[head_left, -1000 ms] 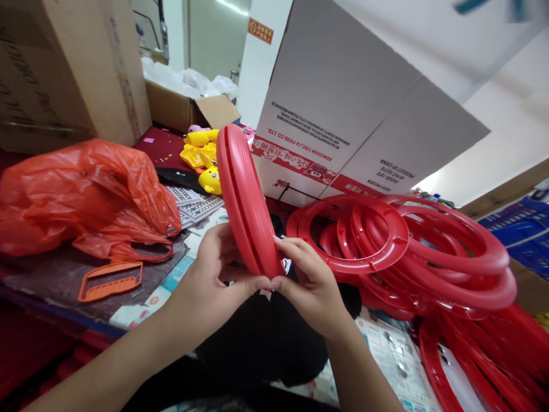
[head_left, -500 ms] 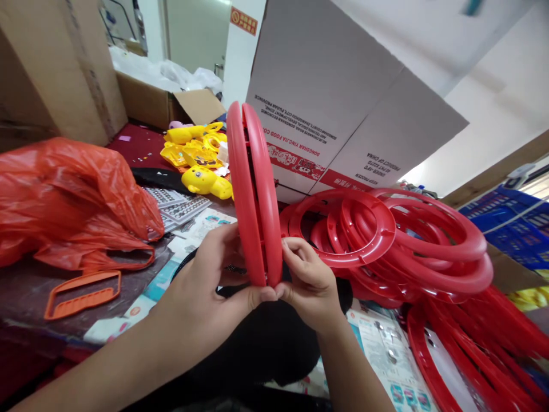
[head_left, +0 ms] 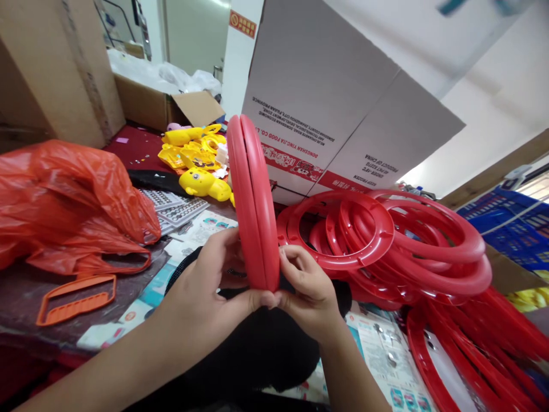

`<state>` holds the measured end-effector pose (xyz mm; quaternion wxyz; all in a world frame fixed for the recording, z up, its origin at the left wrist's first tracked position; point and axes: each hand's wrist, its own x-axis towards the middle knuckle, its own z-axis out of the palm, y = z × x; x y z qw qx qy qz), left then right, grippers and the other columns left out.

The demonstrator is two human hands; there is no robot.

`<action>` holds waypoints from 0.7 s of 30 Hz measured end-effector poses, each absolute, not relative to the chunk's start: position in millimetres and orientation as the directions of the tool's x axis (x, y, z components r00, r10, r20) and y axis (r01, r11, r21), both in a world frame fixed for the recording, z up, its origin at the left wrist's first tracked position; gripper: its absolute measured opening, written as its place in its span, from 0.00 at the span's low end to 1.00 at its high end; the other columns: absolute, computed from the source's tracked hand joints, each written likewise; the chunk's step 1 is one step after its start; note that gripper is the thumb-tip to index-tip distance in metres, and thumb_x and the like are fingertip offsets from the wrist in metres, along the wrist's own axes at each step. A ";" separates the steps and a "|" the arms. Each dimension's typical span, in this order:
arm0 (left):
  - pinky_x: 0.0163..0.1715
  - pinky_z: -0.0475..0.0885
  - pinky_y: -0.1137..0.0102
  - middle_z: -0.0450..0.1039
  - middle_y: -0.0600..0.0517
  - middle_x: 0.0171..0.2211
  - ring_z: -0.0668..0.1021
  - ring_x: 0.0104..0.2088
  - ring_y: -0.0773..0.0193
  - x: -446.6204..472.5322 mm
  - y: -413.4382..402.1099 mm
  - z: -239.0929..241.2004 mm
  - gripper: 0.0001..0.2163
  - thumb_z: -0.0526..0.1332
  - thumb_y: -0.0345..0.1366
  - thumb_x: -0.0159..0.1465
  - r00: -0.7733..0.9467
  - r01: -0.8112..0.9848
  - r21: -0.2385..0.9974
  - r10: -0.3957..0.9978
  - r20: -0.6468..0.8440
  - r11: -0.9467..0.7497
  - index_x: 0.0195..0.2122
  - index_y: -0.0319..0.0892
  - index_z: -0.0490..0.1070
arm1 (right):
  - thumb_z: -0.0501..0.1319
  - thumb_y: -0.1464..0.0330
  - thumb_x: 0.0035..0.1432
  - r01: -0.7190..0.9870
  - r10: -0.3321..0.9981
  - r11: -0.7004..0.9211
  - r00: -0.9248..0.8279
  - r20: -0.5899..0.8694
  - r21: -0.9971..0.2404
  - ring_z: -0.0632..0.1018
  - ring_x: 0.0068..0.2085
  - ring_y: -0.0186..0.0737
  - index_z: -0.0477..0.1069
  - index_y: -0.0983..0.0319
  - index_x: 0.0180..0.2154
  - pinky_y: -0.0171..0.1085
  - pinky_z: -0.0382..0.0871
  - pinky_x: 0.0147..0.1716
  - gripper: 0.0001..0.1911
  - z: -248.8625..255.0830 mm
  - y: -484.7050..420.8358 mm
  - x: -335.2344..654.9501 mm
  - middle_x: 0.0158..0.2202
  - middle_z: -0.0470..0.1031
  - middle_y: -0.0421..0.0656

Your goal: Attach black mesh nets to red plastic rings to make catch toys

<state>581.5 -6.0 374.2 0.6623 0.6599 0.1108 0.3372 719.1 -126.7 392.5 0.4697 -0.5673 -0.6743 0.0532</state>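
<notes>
Two red plastic ring halves stand upright, edge-on to me, face to face as one red plastic ring. Only a thin seam shows between them, a little wider toward the top. My left hand is closed on the ring's lower left side, thumb at the bottom edge. From the right, my right hand pinches the lower rim, its thumb meeting the left thumb at the seam. Some of the left fingers are hidden behind the ring. A pile of red ring halves lies just beyond my right hand.
A large white carton stands behind the ring. At left are an orange plastic bag and an orange handle-shaped frame. Yellow toy parts lie farther back. More red parts are at lower right, below a blue crate.
The gap between the two ring halves has narrowed to a thin seam, closed at the bottom. Both hands keep their hold on the ring.
</notes>
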 end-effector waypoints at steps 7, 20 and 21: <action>0.37 0.80 0.72 0.75 0.49 0.47 0.80 0.44 0.59 581.0 -2.9 372.8 0.28 0.71 0.36 0.54 0.766 -0.323 0.947 0.586 0.264 -0.005 0.53 0.47 0.61 | 0.60 0.58 0.63 0.816 0.813 0.291 0.064 0.578 -0.500 0.72 0.45 0.41 0.63 0.56 0.60 0.40 0.71 0.45 0.25 393.4 -127.3 715.2 0.46 0.66 0.48; 0.31 0.76 0.72 0.75 0.53 0.32 0.79 0.32 0.61 587.8 13.6 359.7 0.22 0.71 0.43 0.51 0.705 -0.108 0.994 0.706 0.074 0.004 0.41 0.41 0.64 | 0.59 0.64 0.63 0.966 0.864 0.026 0.108 0.491 -0.257 0.67 0.53 0.50 0.66 0.59 0.57 0.51 0.69 0.51 0.21 364.7 -112.3 686.3 0.52 0.64 0.52; 0.31 0.76 0.71 0.75 0.53 0.32 0.79 0.32 0.61 586.7 16.2 358.1 0.22 0.70 0.44 0.52 0.719 -0.088 0.996 0.690 0.076 -0.018 0.41 0.41 0.65 | 0.61 0.63 0.62 0.971 0.884 0.014 0.100 0.456 -0.240 0.66 0.54 0.51 0.66 0.57 0.57 0.52 0.67 0.52 0.22 366.7 -114.6 689.2 0.53 0.62 0.52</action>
